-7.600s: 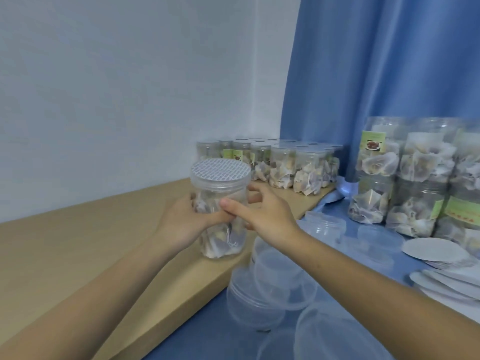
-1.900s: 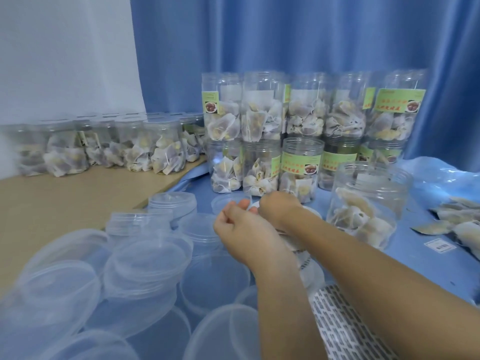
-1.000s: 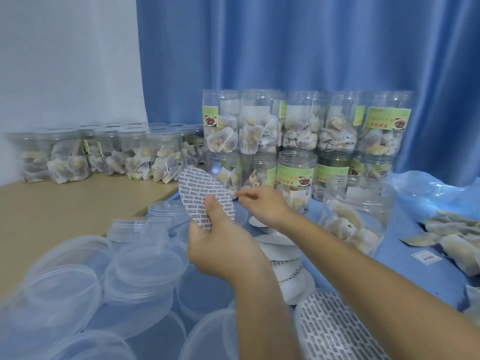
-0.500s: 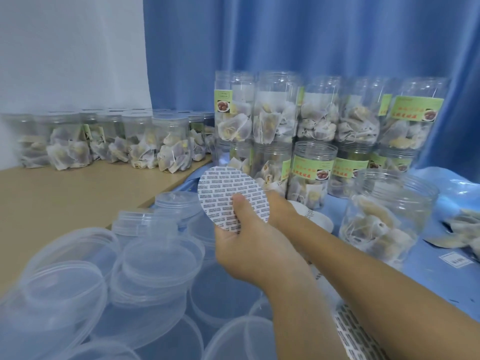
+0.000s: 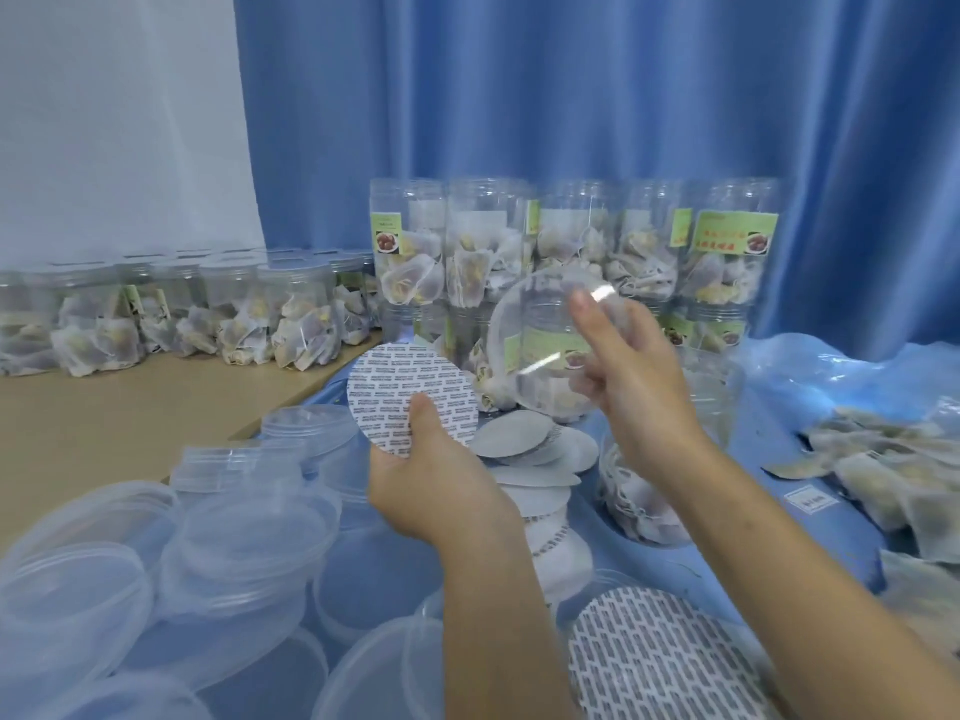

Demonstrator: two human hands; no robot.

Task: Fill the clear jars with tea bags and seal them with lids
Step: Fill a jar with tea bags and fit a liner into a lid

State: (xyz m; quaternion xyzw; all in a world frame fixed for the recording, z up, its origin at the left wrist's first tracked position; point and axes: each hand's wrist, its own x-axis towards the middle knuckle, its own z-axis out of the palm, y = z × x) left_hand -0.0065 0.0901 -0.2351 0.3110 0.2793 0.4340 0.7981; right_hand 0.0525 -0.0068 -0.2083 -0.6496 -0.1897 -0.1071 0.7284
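Observation:
My left hand (image 5: 441, 485) pinches a round white seal liner (image 5: 410, 392) printed with grey text, thumb on its lower edge. My right hand (image 5: 634, 387) holds a clear plastic lid (image 5: 540, 345) up on edge, just right of the liner, its open side facing me. Below the right wrist stands an open clear jar (image 5: 654, 491) part filled with tea bags. More liners (image 5: 530, 449) lie in a loose pile between the two hands.
Many loose clear lids (image 5: 234, 537) crowd the blue cloth at lower left. Sealed jars (image 5: 291, 319) line the wooden shelf (image 5: 104, 423). Stacked labelled jars (image 5: 571, 252) stand before the blue curtain. Loose tea bags (image 5: 893, 470) lie at right. A large liner (image 5: 649, 662) sits at the bottom.
My right hand has picked up a clear lid and raised it beside the liner. The left hand keeps holding the liner in about the same place.

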